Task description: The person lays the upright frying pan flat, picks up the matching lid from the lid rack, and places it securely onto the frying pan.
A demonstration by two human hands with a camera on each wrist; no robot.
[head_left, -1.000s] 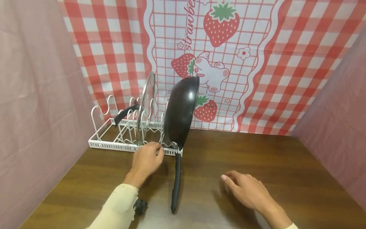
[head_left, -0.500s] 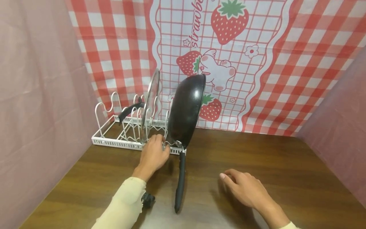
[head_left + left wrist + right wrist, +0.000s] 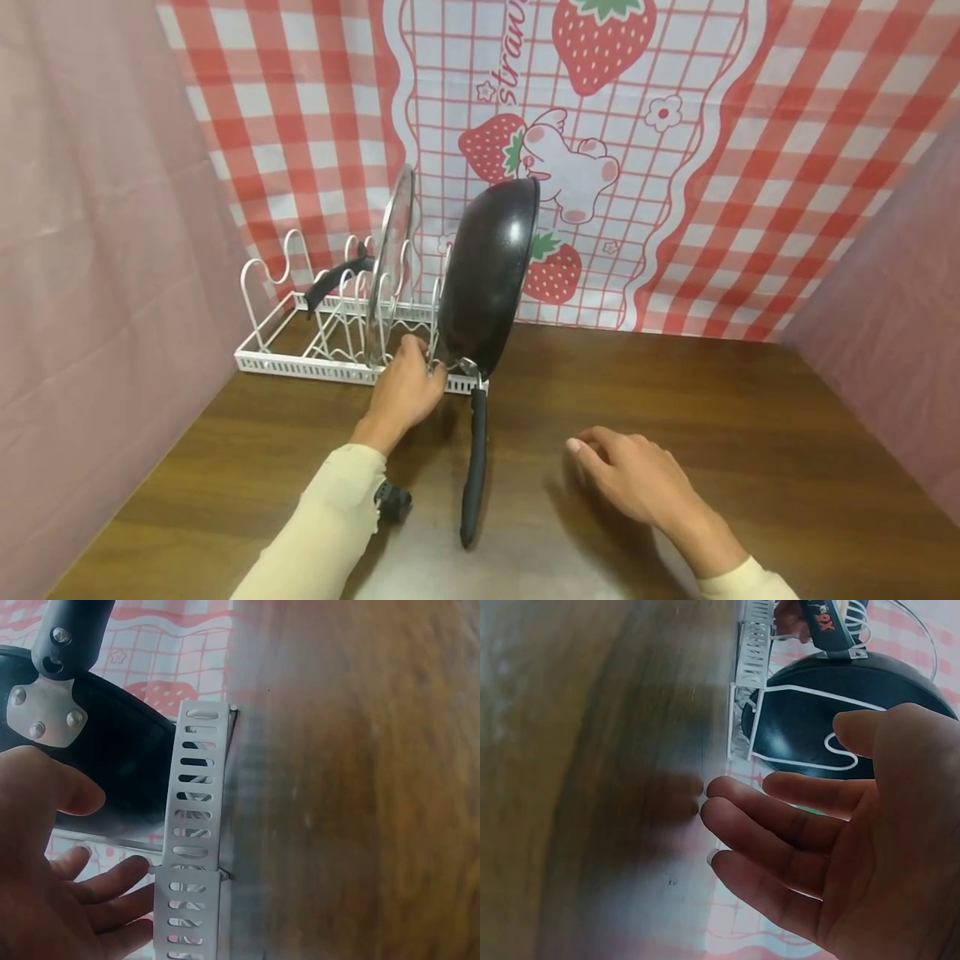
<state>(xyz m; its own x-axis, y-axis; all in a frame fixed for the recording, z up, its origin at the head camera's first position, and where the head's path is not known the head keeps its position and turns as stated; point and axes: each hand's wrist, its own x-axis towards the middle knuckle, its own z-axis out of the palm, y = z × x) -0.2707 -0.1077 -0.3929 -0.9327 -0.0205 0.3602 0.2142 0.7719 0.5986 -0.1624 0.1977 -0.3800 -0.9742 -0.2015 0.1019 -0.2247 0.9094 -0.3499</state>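
The black pan [image 3: 486, 275] stands just right of the left hand [image 3: 407, 387].

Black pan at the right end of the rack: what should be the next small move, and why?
Probably bring the right hand to the pan handle: this hand holds nothing, the handle sticks out in front, and the left hand is at the white rack.

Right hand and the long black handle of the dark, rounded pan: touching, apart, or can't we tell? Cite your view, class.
Apart. The head view shows brown wood-grain tabletop plainly between the right hand and the long black handle.
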